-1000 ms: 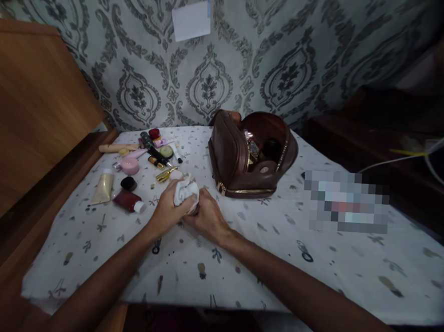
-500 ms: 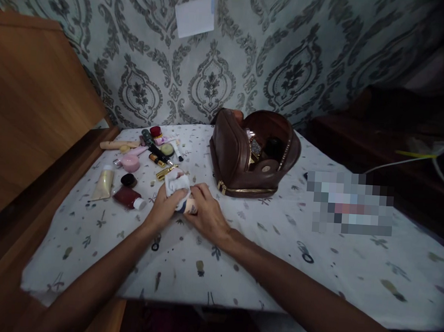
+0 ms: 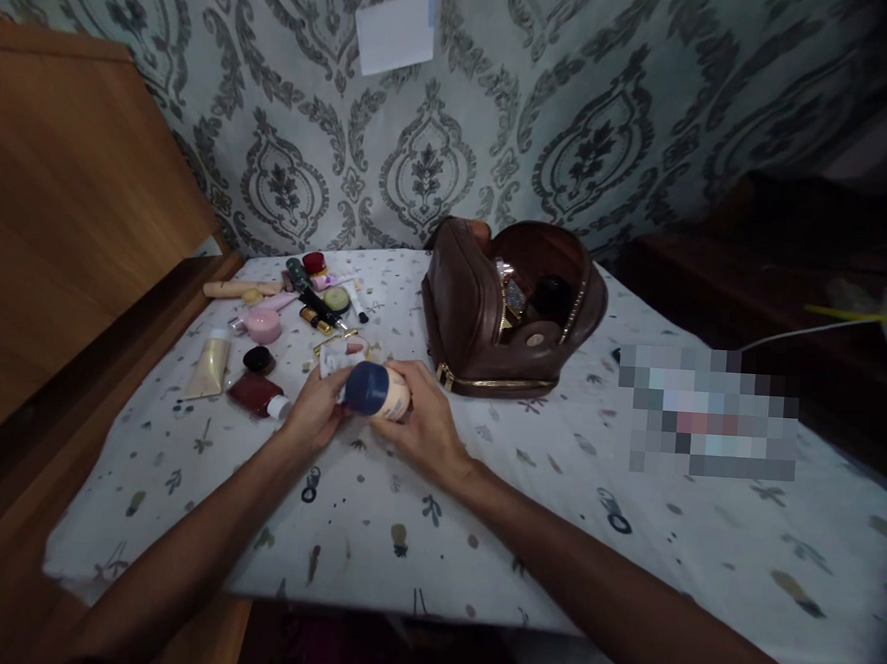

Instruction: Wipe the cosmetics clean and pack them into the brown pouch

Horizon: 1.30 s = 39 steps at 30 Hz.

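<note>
Take the dark-blue-capped container (image 3: 380, 391) as the centre of the clock, with twelve toward the wall. The patterned tablecloth (image 3: 474, 564) at six o'clock shows bare fabric, so elbows can stay low there and steady the work. The right hand (image 3: 427, 421), at three, is curled round the container's pale body, which is tilted with its cap toward nine; a firm but light hold should let it be rolled without slipping. The left hand (image 3: 314, 409), at nine, grips a bunched white cloth (image 3: 333, 359), part of it hidden behind the cap. If this is wiping, as it seems, fold the cloth flat under the thumb, turn the container against it, and go gently over the label so that it does not lift. Mind the red bottle (image 3: 253, 395) at nine, close past the left hand, and the cluster of small cosmetics (image 3: 317, 299) at eleven, where a trailing cloth corner could snag. Farther off, the open brown bag (image 3: 464, 313) at two stands clear of the right knuckles.
</note>
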Motion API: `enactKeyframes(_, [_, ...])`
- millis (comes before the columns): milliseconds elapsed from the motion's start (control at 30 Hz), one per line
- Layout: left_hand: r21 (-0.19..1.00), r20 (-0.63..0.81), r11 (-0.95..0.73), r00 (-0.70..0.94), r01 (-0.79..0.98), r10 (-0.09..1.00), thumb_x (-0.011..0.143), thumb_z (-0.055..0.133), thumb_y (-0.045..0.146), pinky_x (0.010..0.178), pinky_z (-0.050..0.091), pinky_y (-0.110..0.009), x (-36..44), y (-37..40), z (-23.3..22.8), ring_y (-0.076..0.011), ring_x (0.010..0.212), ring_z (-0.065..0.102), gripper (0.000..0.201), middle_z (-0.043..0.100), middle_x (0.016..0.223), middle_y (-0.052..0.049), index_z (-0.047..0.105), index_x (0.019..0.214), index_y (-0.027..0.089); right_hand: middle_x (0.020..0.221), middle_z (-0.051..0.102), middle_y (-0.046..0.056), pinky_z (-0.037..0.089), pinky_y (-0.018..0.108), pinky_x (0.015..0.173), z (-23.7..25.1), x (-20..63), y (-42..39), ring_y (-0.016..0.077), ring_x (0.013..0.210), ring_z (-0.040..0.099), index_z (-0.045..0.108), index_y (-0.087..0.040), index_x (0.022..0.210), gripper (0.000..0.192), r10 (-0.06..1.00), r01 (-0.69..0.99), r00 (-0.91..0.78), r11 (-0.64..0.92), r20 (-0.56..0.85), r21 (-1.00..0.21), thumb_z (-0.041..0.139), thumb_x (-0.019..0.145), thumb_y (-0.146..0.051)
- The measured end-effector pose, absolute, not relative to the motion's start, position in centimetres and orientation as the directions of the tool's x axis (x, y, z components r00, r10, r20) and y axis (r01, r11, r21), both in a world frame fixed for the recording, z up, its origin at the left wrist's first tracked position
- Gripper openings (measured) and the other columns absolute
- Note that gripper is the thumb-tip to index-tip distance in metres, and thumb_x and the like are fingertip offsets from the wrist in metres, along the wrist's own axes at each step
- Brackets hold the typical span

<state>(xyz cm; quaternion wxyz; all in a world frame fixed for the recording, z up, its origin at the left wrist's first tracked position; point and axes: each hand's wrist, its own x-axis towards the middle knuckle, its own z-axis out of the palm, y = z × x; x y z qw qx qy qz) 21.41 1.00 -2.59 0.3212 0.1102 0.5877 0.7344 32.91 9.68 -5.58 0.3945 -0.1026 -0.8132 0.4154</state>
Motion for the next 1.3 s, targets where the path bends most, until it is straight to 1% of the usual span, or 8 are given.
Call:
enactKeyframes(133, [0.962, -0.197, 0.002, -0.686, -0.274, 0.700, 0.057, 0.070, 0.029, 0.052, 0.045, -0.023, 22.4, 1.0, -3.7, -0.0148, 0.063, 0.060, 0.031, 0.065, 0.070, 0.002, 0.061, 0.085, 0.019, 0.111, 0.061, 0.010, 0.048, 0.042, 0.094, -6.1, 32.6, 10.5, 0.0273, 0.104, 0.059, 0.056, -0.018, 0.118, 0.051, 0.616, -0.099, -0.626, 0.545, 0.477, -0.833, 0.077, 0.074, -0.034])
enactKeyframes(267, [0.992, -0.063, -0.024, -0.665, -0.122, 0.744, 0.060, 0.061, 0.020, 0.064, 0.051, -0.025, 21.9, 0.8, -4.6, -0.0161, 0.071, 0.063, 0.024, 0.068, 0.076, 0.000, 0.064, 0.084, 0.017, 0.128, 0.055, 0.016, 0.041, 0.046, 0.107, -6.8, 32.8, 10.7, 0.0290, 0.121, 0.053, 0.042, -0.016, 0.141, 0.067, 0.555, -0.095, -0.693, 0.562, 0.459, -0.822, 0.069, 0.083, -0.036])
enactKeyframes(400, [0.997, 0.054, -0.073, -0.594, -0.009, 0.803, 0.068, 0.058, 0.021, 0.092, 0.052, -0.033, 21.0, 0.3, -4.9, -0.0234, 0.108, 0.065, 0.053, 0.070, 0.114, -0.005, 0.062, 0.120, 0.021, 0.134, 0.048, 0.021, 0.034, 0.049, 0.114, -7.1, 33.1, 10.5, 0.0301, 0.131, 0.045, 0.021, -0.008, 0.153, 0.077, 0.487, -0.052, -0.767, 0.601, 0.418, -0.797, 0.057, 0.091, -0.037])
enactKeyframes(567, [0.973, 0.189, -0.072, -0.570, 0.221, 0.800, 0.082, 0.064, 0.036, 0.110, 0.040, -0.033, 21.0, -0.3, -4.7, -0.0231, 0.139, 0.043, 0.066, 0.046, 0.151, -0.006, 0.042, 0.144, 0.027, 0.137, 0.049, 0.021, 0.038, 0.048, 0.111, -6.8, 33.2, 10.4, 0.0303, 0.132, 0.047, 0.019, -0.010, 0.153, 0.079, 0.470, -0.086, -0.794, 0.542, 0.386, -0.836, 0.057, 0.091, -0.040])
enactKeyframes(700, [0.927, 0.253, 0.004, -0.632, 0.376, 0.732, 0.090, 0.057, 0.049, 0.113, 0.036, -0.037, 20.7, -0.6, -3.6, -0.0239, 0.134, 0.047, 0.058, 0.054, 0.141, -0.009, 0.042, 0.140, 0.024, 0.114, 0.067, 0.012, 0.055, 0.037, 0.083, -5.9, 33.4, 10.0, 0.0230, 0.096, 0.066, 0.040, -0.016, 0.140, 0.057, 0.370, -0.137, -0.885, 0.371, 0.281, -0.918, 0.056, 0.092, -0.042])
enactKeyframes(833, [0.885, 0.287, 0.014, -0.570, 0.466, 0.770, 0.094, 0.041, 0.061, 0.108, 0.040, -0.041, 20.5, -0.8, -2.5, -0.0247, 0.115, 0.059, 0.055, 0.066, 0.117, -0.009, 0.050, 0.129, 0.020, 0.091, 0.068, 0.004, 0.051, 0.029, 0.070, -5.7, 33.3, 9.9, 0.0180, 0.078, 0.063, 0.057, -0.016, 0.117, 0.046, 0.423, -0.057, -0.876, 0.388, 0.233, -0.920, 0.067, 0.083, -0.044])
enactKeyframes(1000, [0.858, 0.293, -0.020, -0.456, 0.514, 0.841, 0.095, 0.035, 0.064, 0.106, 0.044, -0.039, 21.3, -0.9, -2.5, -0.0263, 0.120, 0.057, 0.057, 0.068, 0.115, -0.009, 0.062, 0.120, 0.020, 0.108, 0.068, 0.004, 0.050, 0.033, 0.083, -5.5, 33.2, 10.6, 0.0213, 0.094, 0.064, 0.054, -0.021, 0.127, 0.064, 0.421, -0.050, -0.863, 0.477, 0.278, -0.878, 0.079, 0.070, -0.040])
enactKeyframes(1300, [0.678, 0.395, -0.043, -0.315, 0.734, 0.863, 0.102, 0.028, 0.044, 0.112, 0.037, -0.042, 22.0, -0.9, -3.0, -0.0237, 0.124, 0.052, 0.052, 0.058, 0.126, -0.014, 0.058, 0.133, 0.015, 0.141, 0.052, 0.016, 0.038, 0.047, 0.110, -5.4, 35.5, 11.8, 0.0278, 0.129, 0.051, 0.040, -0.017, 0.141, 0.066, 0.228, -0.214, -0.884, 0.579, 0.408, -0.787, 0.067, 0.086, -0.040])
